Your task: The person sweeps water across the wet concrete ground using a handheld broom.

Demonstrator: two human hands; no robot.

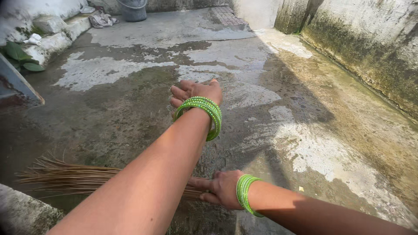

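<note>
Both forearms are bare and sleeveless, each wrist wearing a stack of thin, bright green bangles (204, 113), the left wrist's stack wider than the right wrist's (244, 193).

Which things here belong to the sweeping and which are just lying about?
In use: stick broom, gripped by the right hand; left hand raised, empty; wet concrete floor.
Lying about: grey bucket, crumpled cloth, green leaves.
</note>
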